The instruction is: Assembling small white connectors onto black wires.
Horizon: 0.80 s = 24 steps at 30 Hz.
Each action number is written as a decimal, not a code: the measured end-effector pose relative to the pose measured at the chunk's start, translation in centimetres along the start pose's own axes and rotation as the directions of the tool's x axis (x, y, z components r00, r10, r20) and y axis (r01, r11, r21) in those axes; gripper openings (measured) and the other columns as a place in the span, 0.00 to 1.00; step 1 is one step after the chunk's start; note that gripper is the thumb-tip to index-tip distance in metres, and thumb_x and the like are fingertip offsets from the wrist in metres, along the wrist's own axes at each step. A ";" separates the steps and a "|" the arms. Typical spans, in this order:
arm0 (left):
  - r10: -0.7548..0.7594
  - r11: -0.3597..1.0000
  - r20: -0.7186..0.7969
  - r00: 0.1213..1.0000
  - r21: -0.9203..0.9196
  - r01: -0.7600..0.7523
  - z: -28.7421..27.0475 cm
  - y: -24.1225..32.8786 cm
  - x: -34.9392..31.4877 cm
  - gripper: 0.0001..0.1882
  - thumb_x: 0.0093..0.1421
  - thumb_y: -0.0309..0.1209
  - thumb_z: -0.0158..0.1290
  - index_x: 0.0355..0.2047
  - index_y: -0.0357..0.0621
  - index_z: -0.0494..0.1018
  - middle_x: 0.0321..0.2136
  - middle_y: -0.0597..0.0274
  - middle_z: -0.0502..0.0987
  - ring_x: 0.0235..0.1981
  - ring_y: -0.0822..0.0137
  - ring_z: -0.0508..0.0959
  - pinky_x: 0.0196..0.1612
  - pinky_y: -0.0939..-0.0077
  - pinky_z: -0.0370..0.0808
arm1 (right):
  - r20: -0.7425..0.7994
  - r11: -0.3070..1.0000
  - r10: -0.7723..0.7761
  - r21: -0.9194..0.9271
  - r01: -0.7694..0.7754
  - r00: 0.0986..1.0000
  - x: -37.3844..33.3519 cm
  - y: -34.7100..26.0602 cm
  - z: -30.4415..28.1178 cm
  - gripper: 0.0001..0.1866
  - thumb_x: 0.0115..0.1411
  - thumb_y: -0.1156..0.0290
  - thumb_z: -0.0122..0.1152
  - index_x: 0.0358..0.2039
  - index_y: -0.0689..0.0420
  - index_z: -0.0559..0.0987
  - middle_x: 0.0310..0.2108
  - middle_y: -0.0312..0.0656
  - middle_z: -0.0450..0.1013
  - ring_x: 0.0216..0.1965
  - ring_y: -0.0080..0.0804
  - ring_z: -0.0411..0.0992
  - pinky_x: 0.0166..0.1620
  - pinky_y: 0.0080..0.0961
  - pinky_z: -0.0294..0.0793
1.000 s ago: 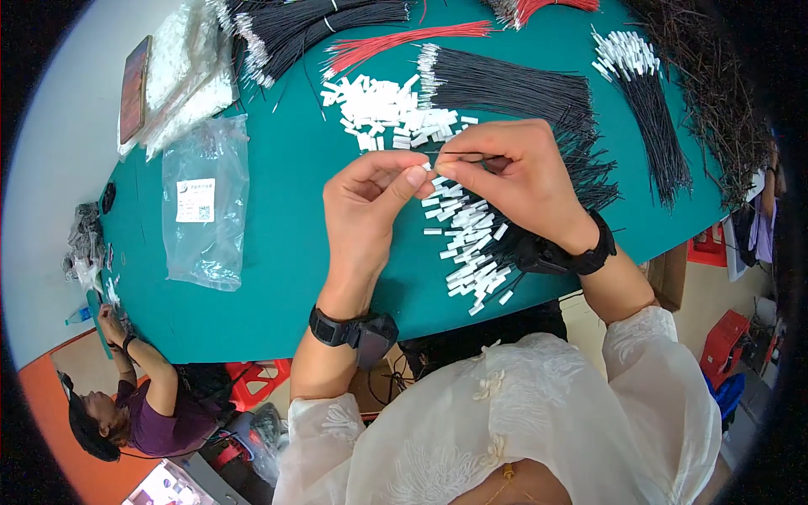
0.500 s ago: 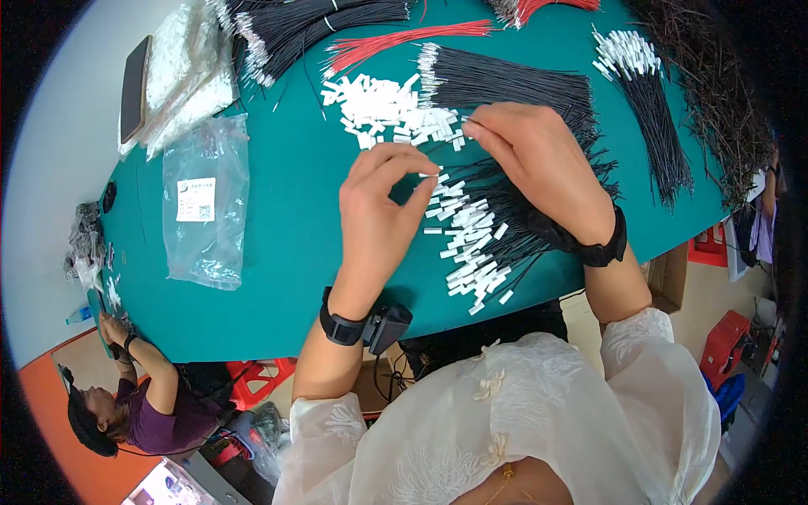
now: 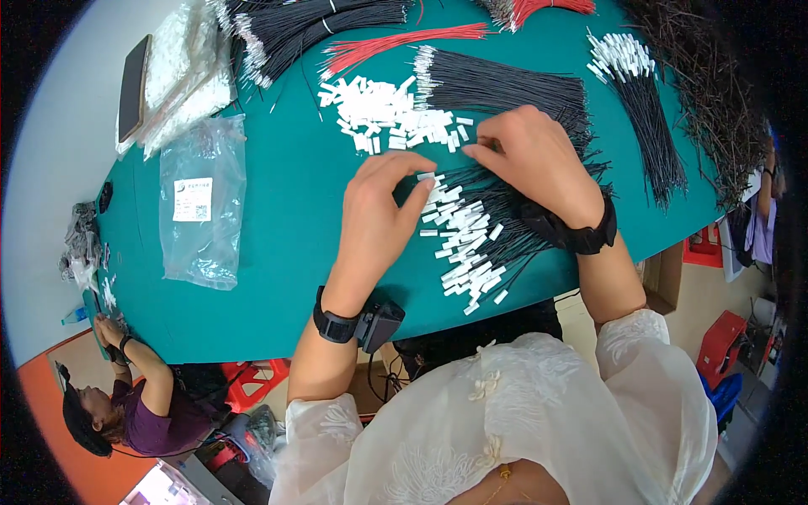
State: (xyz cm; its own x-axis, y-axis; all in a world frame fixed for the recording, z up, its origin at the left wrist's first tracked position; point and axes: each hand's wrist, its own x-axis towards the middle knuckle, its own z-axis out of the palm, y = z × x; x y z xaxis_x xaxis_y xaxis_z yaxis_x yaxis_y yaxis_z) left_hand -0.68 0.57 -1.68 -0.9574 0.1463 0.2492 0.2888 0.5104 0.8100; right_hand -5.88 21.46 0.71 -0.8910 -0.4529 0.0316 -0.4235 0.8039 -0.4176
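My left hand (image 3: 374,210) pinches a small white sleeve (image 3: 426,177) between thumb and forefinger, at the top of a row of white-tipped black wires. Those white-tipped wires (image 3: 467,244) fan out over the green table in front of me, their black lengths running right beneath my other wrist. My right hand (image 3: 539,160) hovers above the black wires, its thumb and forefinger slightly apart with nothing visible between them. Close to its fingertips lies the edge of a loose heap of white sleeves (image 3: 374,105). Behind that hand rests a bundle of bare-ended black wires (image 3: 505,80).
A clear plastic bag (image 3: 202,244) lies left on the green table (image 3: 303,194). Behind it are bags of white pieces (image 3: 181,63) and a dark phone (image 3: 133,88). Red wires (image 3: 404,49) lie at the back; a capped black bundle (image 3: 644,109) is at right. Another person (image 3: 147,404) works lower left.
My right hand has drawn back a little from the heap's edge, and its pinched fingers have parted. My left hand stays nearly in place, still pinching at the row's top.
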 end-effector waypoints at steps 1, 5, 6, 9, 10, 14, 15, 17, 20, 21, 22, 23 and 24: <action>0.000 1.000 0.014 1.000 0.000 0.000 0.0 0.0 -0.1 0.06 0.52 0.23 0.59 0.32 0.41 0.78 0.32 0.57 0.79 0.36 0.57 0.77 0.39 0.67 0.73 | 0.000 1.000 -0.001 -0.001 0.001 1.000 0.1 -0.1 0.0 0.08 0.51 0.69 0.65 0.29 0.61 0.78 0.23 0.49 0.74 0.28 0.50 0.73 0.31 0.39 0.71; 0.007 1.000 0.030 1.000 -0.001 -0.007 0.2 -0.2 -0.1 0.07 0.52 0.22 0.58 0.33 0.41 0.78 0.31 0.58 0.79 0.34 0.58 0.77 0.37 0.68 0.74 | -0.196 0.999 0.010 0.044 -0.001 0.980 0.8 0.0 0.9 0.08 0.51 0.70 0.64 0.27 0.61 0.78 0.21 0.48 0.73 0.27 0.49 0.73 0.30 0.40 0.71; 0.010 1.000 0.022 1.000 -0.004 -0.010 0.2 -0.3 -0.1 0.07 0.52 0.22 0.58 0.33 0.41 0.78 0.31 0.58 0.79 0.34 0.58 0.77 0.36 0.68 0.74 | -0.211 1.000 -0.005 0.021 0.010 0.977 1.1 0.2 1.5 0.07 0.50 0.70 0.64 0.27 0.61 0.79 0.20 0.48 0.73 0.25 0.49 0.73 0.30 0.39 0.71; -0.014 0.999 -0.001 1.000 -0.044 0.014 0.1 -0.2 0.0 0.07 0.53 0.22 0.58 0.34 0.41 0.78 0.31 0.59 0.79 0.33 0.61 0.78 0.36 0.70 0.74 | -0.240 0.999 -0.040 -0.029 0.034 0.970 1.4 0.4 2.2 0.06 0.50 0.71 0.64 0.26 0.61 0.79 0.17 0.47 0.72 0.23 0.47 0.72 0.28 0.38 0.70; -0.044 0.996 -0.017 0.999 -0.082 0.043 0.1 -0.2 0.0 0.07 0.54 0.23 0.58 0.35 0.41 0.77 0.32 0.59 0.80 0.34 0.63 0.78 0.36 0.71 0.74 | -0.235 0.998 -0.044 0.034 0.053 0.971 1.4 0.4 2.0 0.06 0.50 0.72 0.64 0.26 0.61 0.79 0.16 0.45 0.71 0.21 0.44 0.71 0.27 0.35 0.69; -0.185 0.925 -0.044 0.982 -0.346 0.159 0.0 0.3 0.0 0.06 0.57 0.23 0.57 0.37 0.38 0.77 0.33 0.60 0.80 0.35 0.68 0.78 0.36 0.75 0.75 | -0.165 0.955 -0.058 0.277 0.102 0.985 1.0 -1.0 0.5 0.05 0.51 0.74 0.63 0.27 0.62 0.79 0.14 0.41 0.68 0.17 0.34 0.68 0.23 0.27 0.66; -0.241 0.871 -0.041 0.970 -0.450 0.197 -0.1 0.5 -0.1 0.06 0.59 0.23 0.56 0.37 0.37 0.77 0.33 0.60 0.80 0.36 0.70 0.78 0.37 0.77 0.75 | -0.107 0.912 -0.066 0.396 0.103 0.992 0.8 -2.0 -0.2 0.05 0.51 0.75 0.63 0.27 0.62 0.79 0.14 0.39 0.68 0.16 0.30 0.66 0.23 0.25 0.65; -0.273 0.817 -0.001 0.962 -0.528 0.231 -0.3 0.9 -0.2 0.07 0.60 0.23 0.56 0.38 0.36 0.76 0.33 0.60 0.80 0.36 0.71 0.78 0.37 0.78 0.75 | -0.052 0.860 -0.066 0.503 0.083 0.996 0.3 -3.0 -0.5 0.05 0.51 0.75 0.63 0.28 0.63 0.79 0.13 0.38 0.67 0.15 0.27 0.65 0.22 0.22 0.63; -0.328 0.691 0.078 0.941 -0.659 0.295 -0.6 1.2 -0.2 0.07 0.61 0.23 0.55 0.40 0.35 0.76 0.34 0.59 0.80 0.36 0.73 0.78 0.38 0.80 0.75 | -0.066 0.850 -0.076 0.517 0.099 0.995 0.2 -3.7 -0.4 0.06 0.54 0.73 0.64 0.29 0.63 0.79 0.14 0.35 0.66 0.17 0.21 0.63 0.23 0.18 0.61; -0.353 0.627 0.068 0.933 -0.723 0.290 -0.6 1.3 0.0 0.08 0.61 0.23 0.55 0.40 0.34 0.76 0.33 0.59 0.80 0.35 0.73 0.78 0.38 0.80 0.75 | -0.065 0.850 -0.076 0.518 0.099 0.995 0.1 -3.6 -0.4 0.06 0.54 0.73 0.64 0.29 0.63 0.79 0.14 0.35 0.66 0.17 0.21 0.63 0.23 0.18 0.61; -0.379 0.558 0.061 0.924 -0.782 0.280 -0.7 1.3 0.1 0.08 0.61 0.23 0.55 0.40 0.34 0.76 0.33 0.60 0.80 0.34 0.74 0.78 0.38 0.81 0.75 | -0.103 0.842 -0.093 0.523 0.133 0.990 0.1 -3.6 -0.3 0.06 0.54 0.73 0.64 0.29 0.63 0.79 0.15 0.37 0.67 0.17 0.22 0.64 0.23 0.19 0.62; -0.404 0.485 0.056 0.913 -0.833 0.265 -0.7 1.3 0.2 0.08 0.61 0.23 0.55 0.41 0.34 0.76 0.33 0.60 0.80 0.33 0.74 0.78 0.37 0.82 0.75 | -0.141 0.834 -0.110 0.526 0.168 0.984 0.0 -3.5 -0.2 0.07 0.55 0.72 0.64 0.29 0.63 0.79 0.15 0.38 0.68 0.18 0.24 0.65 0.23 0.20 0.62; -0.405 0.487 0.057 0.913 -0.831 0.268 -0.8 1.2 0.2 0.08 0.61 0.23 0.55 0.41 0.34 0.76 0.33 0.60 0.80 0.33 0.74 0.78 0.37 0.82 0.75 | -0.179 0.824 -0.124 0.529 0.202 0.976 0.0 -3.4 -0.1 0.07 0.56 0.72 0.64 0.29 0.63 0.79 0.16 0.39 0.69 0.18 0.25 0.66 0.23 0.21 0.63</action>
State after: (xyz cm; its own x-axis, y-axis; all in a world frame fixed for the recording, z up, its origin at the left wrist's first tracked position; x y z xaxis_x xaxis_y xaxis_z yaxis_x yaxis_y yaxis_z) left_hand -0.49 0.55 -0.19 -0.9911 -0.0252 -0.1306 -0.1083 -0.4170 0.9024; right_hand -4.47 18.79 2.25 -0.8462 -0.4730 0.2455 -0.4424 0.3667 -0.8184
